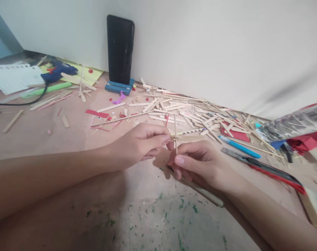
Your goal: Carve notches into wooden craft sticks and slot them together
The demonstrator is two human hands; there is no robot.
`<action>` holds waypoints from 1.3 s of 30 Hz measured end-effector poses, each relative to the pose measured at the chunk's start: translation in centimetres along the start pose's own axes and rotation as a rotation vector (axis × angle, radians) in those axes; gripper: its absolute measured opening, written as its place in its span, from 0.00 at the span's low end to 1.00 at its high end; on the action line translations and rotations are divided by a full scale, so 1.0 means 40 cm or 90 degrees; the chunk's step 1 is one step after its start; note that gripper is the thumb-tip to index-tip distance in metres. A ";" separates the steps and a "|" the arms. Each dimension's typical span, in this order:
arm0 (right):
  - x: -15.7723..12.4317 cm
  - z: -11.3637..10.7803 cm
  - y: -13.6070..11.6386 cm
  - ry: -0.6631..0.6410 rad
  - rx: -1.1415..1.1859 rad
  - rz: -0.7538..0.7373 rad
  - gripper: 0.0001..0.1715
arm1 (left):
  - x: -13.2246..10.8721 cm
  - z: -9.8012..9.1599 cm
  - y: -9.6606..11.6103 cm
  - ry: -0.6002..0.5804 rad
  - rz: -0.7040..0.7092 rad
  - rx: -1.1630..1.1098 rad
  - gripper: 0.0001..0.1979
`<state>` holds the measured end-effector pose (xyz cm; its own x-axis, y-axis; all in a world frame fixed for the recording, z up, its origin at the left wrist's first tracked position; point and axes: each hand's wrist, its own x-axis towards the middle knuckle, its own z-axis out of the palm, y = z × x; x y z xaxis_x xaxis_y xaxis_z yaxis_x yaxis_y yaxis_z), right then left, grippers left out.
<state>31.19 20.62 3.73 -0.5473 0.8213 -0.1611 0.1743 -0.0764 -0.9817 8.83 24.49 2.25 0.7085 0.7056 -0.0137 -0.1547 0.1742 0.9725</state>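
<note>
Over bare floor with open room toward the viewer, the left hand [140, 144] pinches a thin stick [175, 134] upright, the right hand [200, 164] closes on a flat stick [191, 138] crossing it, just short of the scattered sticks [174, 109] along the wall [213, 48].

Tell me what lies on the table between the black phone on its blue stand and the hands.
In the head view, between the phone and the left hand and right hand lie scattered wooden craft sticks, a long skewer and red paper scraps.

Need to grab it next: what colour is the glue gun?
Blue glue gun, seen in the head view.
</note>
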 end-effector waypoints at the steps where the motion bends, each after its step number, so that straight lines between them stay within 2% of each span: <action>1: 0.001 0.000 0.000 -0.001 -0.005 0.001 0.21 | 0.001 0.000 -0.001 -0.001 0.001 -0.002 0.12; 29: 0.002 -0.001 0.003 0.002 0.010 0.018 0.21 | -0.001 -0.001 -0.008 -0.017 0.015 -0.006 0.12; 36: 0.007 0.015 0.001 0.100 0.061 -0.009 0.15 | -0.005 -0.006 -0.005 -0.009 0.046 0.039 0.15; 39: 0.013 0.019 0.003 0.110 0.063 -0.017 0.14 | -0.006 -0.003 -0.002 -0.005 0.054 0.053 0.16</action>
<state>30.32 20.61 3.47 -0.4006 0.9079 -0.1236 0.0764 -0.1014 -0.9919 8.59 24.41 2.12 0.7006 0.7100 0.0712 -0.1568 0.0559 0.9861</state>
